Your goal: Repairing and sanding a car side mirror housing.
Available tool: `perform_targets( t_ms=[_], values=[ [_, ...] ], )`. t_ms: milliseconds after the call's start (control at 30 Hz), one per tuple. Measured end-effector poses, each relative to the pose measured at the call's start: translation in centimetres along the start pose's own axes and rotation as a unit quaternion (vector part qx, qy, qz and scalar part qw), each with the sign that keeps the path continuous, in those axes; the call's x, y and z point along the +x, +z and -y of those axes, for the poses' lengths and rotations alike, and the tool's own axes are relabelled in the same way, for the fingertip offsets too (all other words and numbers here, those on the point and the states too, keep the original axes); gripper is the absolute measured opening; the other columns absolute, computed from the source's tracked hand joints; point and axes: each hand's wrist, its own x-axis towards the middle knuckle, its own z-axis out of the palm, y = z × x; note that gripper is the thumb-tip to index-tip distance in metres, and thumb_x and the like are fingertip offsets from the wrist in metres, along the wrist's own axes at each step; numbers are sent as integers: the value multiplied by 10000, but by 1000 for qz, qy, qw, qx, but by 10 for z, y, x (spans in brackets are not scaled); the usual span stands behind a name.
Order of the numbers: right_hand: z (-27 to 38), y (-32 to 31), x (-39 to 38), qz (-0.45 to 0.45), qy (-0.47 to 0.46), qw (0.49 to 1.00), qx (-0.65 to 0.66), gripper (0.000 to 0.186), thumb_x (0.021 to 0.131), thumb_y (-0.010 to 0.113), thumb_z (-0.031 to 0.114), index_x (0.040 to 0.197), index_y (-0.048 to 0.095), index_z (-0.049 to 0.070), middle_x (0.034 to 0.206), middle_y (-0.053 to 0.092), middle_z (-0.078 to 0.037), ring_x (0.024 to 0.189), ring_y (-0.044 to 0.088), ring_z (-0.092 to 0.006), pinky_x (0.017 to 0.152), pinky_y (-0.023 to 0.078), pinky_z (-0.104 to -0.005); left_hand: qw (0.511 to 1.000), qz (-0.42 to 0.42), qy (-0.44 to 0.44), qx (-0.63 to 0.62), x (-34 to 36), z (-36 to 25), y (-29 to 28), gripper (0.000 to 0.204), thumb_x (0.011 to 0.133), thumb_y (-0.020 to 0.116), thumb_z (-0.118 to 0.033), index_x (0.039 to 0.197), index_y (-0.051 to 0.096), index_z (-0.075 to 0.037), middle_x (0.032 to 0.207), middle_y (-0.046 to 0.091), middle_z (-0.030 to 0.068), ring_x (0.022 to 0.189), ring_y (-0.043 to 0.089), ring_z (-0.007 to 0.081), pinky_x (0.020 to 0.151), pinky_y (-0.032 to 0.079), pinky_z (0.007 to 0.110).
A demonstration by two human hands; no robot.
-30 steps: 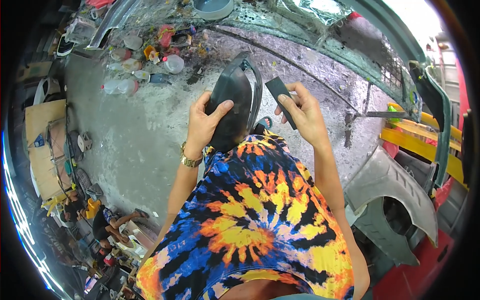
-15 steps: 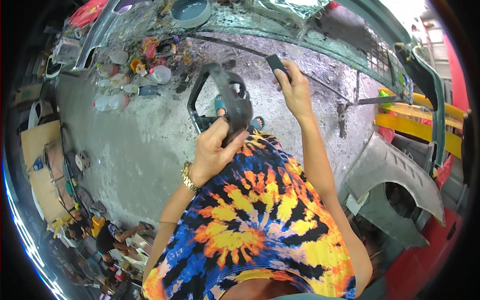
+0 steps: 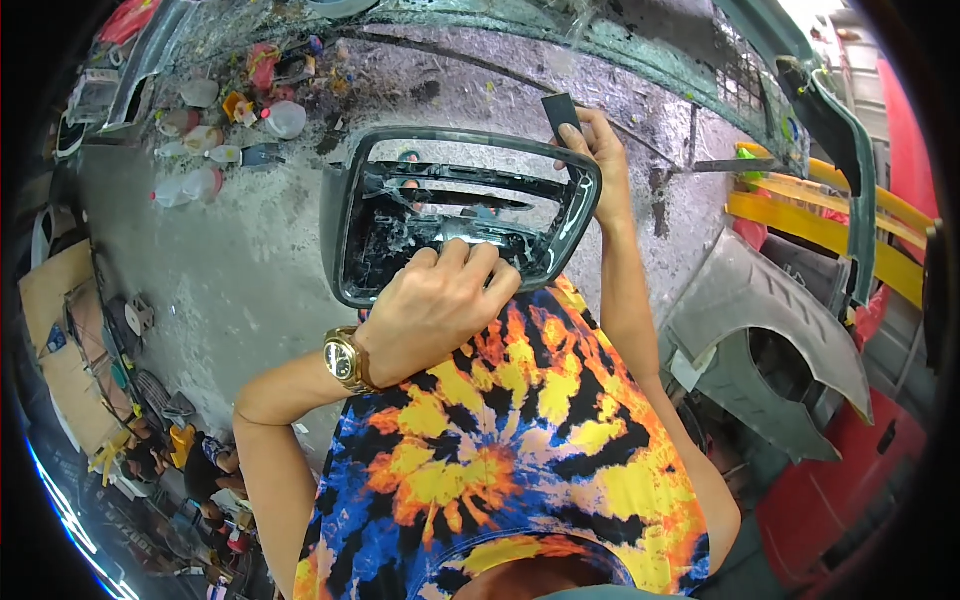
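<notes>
A black car wing-mirror housing (image 3: 390,242) is held up in front of my body, its wide framed opening facing me and slatted gaps showing the floor through it. My left hand (image 3: 437,305), with a gold watch on the wrist, is closed over the housing's lower edge, fingers curled inside. Beyond the housing's right end, my right hand (image 3: 606,165) pinches a small flat dark block (image 3: 560,116), which looks like a sanding block. That block stands upright, just past the rim; whether it touches the housing I cannot tell.
Plastic bottles (image 3: 190,188) and litter lie on the grey floor at far left. A metal frame (image 3: 640,70) spans the far side. At right are a grey car fender (image 3: 765,300) and yellow strips (image 3: 790,225). Cardboard (image 3: 62,350) and another person (image 3: 205,465) are at left.
The mirror housing has turned from edge-on to show its open side, and it now reaches close to my right hand. My left hand has rotated with it, still gripping. My right hand keeps the block.
</notes>
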Motion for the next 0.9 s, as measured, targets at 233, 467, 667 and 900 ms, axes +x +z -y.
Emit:
perform_targets(
  t_ms=[233, 467, 667, 900],
  values=[
    [-4, 0, -10, -1, 51, 998, 26, 280, 941, 612, 243, 1105, 592, 17, 769, 639, -27, 614, 551, -58, 542, 423, -195, 1000, 0, 1, 6, -1, 0, 2, 109, 747, 593, -166, 820, 543, -102, 750, 491, 7, 667, 531, 137, 524, 418, 250],
    [2, -5, -20, 25, 33, 999, -4, 127, 963, 566, 177, 968, 592, 53, 782, 640, -9, 638, 516, -49, 559, 422, -205, 999, -21, -7, -33, 3, -2, 1, 143, 732, 592, -150, 856, 545, -98, 784, 490, 13, 708, 536, 156, 559, 436, 265],
    [-12, -15, -22, -11, -15, 1000, -23, 134, 871, 554, -7, 982, 600, 52, 788, 574, 54, 661, 456, -28, 590, 384, -193, 998, -38, -24, -49, 8, -1, -2, 176, 714, 602, -139, 879, 553, -99, 796, 491, 23, 710, 532, 161, 555, 433, 270],
    [-1, -35, -50, -17, 43, 999, 19, 132, 975, 541, 154, 994, 593, 33, 772, 634, -33, 616, 506, -54, 565, 417, -210, 927, -188, -128, -300, -9, 41, 15, 251, 731, 702, -79, 964, 612, -79, 960, 624, 41, 838, 597, 173, 704, 476, 314]
  ],
)
